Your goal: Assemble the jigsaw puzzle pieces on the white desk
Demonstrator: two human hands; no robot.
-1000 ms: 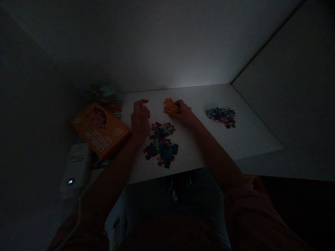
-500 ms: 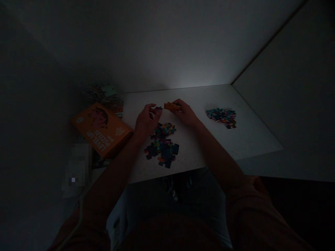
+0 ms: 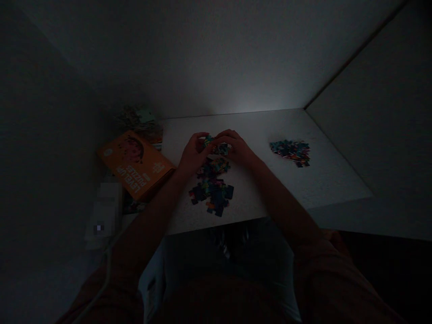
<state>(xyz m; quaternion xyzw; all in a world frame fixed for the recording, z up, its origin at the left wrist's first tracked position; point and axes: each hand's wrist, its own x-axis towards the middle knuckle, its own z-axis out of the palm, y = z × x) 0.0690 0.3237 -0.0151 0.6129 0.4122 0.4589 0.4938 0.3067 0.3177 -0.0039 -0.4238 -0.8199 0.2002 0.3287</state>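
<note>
Teal-patterned puzzle pieces point(image 3: 222, 149) sit between the fingers point(image 3: 231, 133).

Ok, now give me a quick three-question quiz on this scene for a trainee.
1. True or false: the left hand and the right hand are wide apart.
2. What lies on the white table just below the hands in the picture? A: scissors; B: multicoloured cardboard puzzle pieces; C: a glass.
3. Fill in: the orange rectangular cardboard box reads "LEVEL UP! ____".

Key: 1. False, they are close together; 2. B; 3. PUZZLES.
</note>
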